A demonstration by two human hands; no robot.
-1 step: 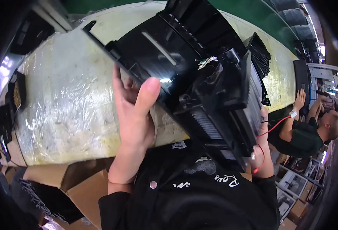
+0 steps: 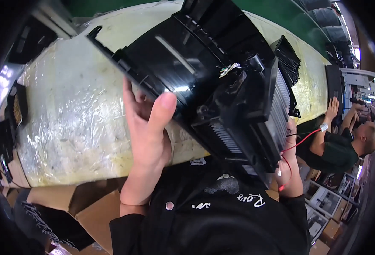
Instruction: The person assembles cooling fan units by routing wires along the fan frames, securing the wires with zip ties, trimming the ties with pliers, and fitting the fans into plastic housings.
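A large black plastic housing [image 2: 170, 63], with a glossy curved panel and slatted vents, is held up at a tilt in front of me. My left hand [image 2: 147, 127] grips its left edge, thumb on the upper side and fingers beneath. My right hand [image 2: 291, 138] is at the right side by the ribbed face, its fingers partly hidden behind the housing. A red wire [image 2: 308, 139] with a white connector [image 2: 324, 127] hangs near that hand. Small pale wire ends [image 2: 230, 69] stick out of the middle of the housing.
The table [image 2: 77, 119] is covered in wrinkled clear film. A black bin [image 2: 16, 104] with small brass-coloured parts stands on the left. Cardboard boxes [image 2: 98, 212] lie below the table edge. At right, a co-worker [image 2: 344, 142] rests a hand near a black part [image 2: 334, 85].
The housing has turned very slightly, its upper left tip moving left and down and more of its ribbed side showing. My hands have shifted slightly with it.
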